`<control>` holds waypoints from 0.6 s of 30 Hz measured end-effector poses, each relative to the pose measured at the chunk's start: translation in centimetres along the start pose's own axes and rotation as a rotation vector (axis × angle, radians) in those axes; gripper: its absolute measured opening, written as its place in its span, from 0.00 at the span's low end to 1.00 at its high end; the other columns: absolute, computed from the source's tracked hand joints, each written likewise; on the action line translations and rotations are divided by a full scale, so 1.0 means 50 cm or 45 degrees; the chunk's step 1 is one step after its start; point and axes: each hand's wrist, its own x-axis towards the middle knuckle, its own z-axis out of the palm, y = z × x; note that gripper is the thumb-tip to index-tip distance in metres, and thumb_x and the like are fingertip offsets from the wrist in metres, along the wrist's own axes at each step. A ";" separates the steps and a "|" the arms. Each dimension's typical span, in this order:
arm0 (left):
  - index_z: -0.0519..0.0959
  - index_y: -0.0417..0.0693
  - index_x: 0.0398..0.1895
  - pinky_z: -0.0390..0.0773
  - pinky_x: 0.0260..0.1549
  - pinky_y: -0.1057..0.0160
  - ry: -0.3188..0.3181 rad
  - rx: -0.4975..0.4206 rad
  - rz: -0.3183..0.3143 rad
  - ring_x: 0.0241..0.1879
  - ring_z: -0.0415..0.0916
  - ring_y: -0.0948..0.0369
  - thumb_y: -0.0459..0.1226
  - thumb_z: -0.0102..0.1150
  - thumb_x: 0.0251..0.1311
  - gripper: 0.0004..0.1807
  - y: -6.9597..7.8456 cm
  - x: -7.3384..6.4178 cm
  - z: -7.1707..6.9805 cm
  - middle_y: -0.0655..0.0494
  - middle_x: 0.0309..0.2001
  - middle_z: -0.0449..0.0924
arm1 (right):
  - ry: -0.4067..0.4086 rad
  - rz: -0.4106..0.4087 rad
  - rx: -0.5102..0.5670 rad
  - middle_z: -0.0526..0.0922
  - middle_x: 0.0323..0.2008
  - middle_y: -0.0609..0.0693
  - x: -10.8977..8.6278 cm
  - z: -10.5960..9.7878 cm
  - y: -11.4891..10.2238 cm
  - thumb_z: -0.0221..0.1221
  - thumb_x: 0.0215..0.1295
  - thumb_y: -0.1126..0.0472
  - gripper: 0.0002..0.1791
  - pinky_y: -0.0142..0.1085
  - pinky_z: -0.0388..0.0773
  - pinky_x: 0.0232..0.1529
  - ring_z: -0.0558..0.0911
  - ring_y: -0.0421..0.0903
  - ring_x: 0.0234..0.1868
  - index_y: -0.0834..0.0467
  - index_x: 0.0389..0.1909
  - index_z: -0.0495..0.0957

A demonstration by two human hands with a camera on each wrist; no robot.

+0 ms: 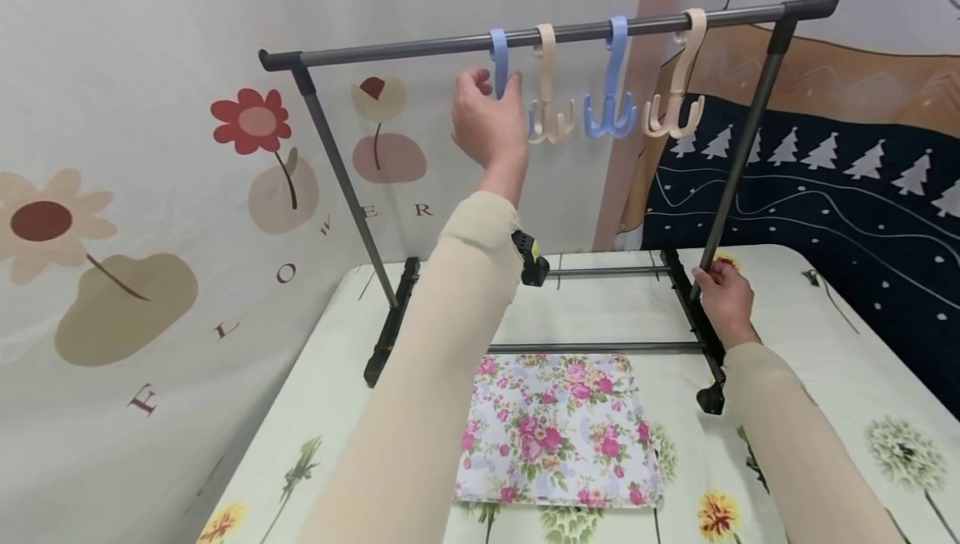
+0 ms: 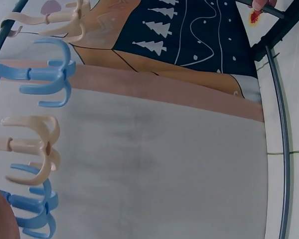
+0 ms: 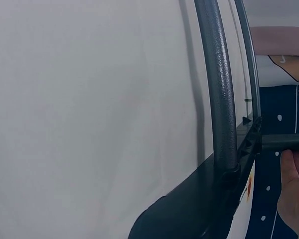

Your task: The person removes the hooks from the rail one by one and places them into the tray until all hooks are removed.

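My left hand [image 1: 491,123] pinches the stem of a blue multi-prong hook [image 1: 500,61] hung on the top rail [image 1: 420,47] of a dark grey metal rack. Its prongs are mostly hidden behind the hand in the head view; the left wrist view shows them [image 2: 32,203]. To its right on the rail hang a beige hook [image 1: 547,69], another blue hook [image 1: 617,69] and another beige hook [image 1: 682,69]. Low on the rack's right upright [image 1: 738,161], my right hand [image 1: 726,301] holds the post, also visible at the edge of the right wrist view.
A folded floral cloth [image 1: 555,436] lies on the flower-printed tablecloth [image 1: 300,419] before the rack. Black feet [image 1: 386,336] support the rack, with a lower crossbar [image 1: 600,347] between them. A flower-printed curtain [image 1: 135,111] hangs at the left, and a dark tree-patterned cloth [image 1: 810,211] at the right.
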 end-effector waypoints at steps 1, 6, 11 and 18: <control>0.78 0.53 0.48 0.68 0.46 0.64 0.008 0.010 0.002 0.43 0.75 0.66 0.49 0.69 0.60 0.18 0.000 -0.001 0.003 0.63 0.42 0.80 | 0.000 0.002 0.004 0.77 0.60 0.64 0.001 0.000 0.001 0.49 0.77 0.49 0.26 0.51 0.69 0.59 0.74 0.58 0.58 0.66 0.64 0.70; 0.79 0.53 0.45 0.67 0.48 0.64 0.046 0.002 0.004 0.43 0.76 0.68 0.47 0.67 0.62 0.14 0.002 -0.004 0.011 0.65 0.41 0.82 | -0.001 0.014 0.026 0.76 0.61 0.63 0.002 0.000 -0.001 0.50 0.77 0.49 0.27 0.52 0.68 0.61 0.74 0.58 0.60 0.65 0.64 0.70; 0.79 0.53 0.44 0.66 0.50 0.64 0.074 -0.026 -0.005 0.44 0.77 0.69 0.45 0.66 0.64 0.11 -0.001 -0.003 0.011 0.65 0.42 0.83 | 0.003 0.013 0.021 0.77 0.60 0.63 0.002 0.000 -0.004 0.49 0.77 0.48 0.27 0.51 0.68 0.59 0.74 0.58 0.58 0.65 0.63 0.71; 0.82 0.52 0.44 0.66 0.52 0.63 0.121 0.008 0.029 0.44 0.79 0.68 0.44 0.66 0.64 0.10 -0.011 0.002 0.014 0.64 0.43 0.84 | 0.031 0.002 -0.006 0.78 0.58 0.63 0.004 0.000 0.003 0.50 0.77 0.48 0.26 0.49 0.69 0.55 0.74 0.57 0.55 0.65 0.61 0.72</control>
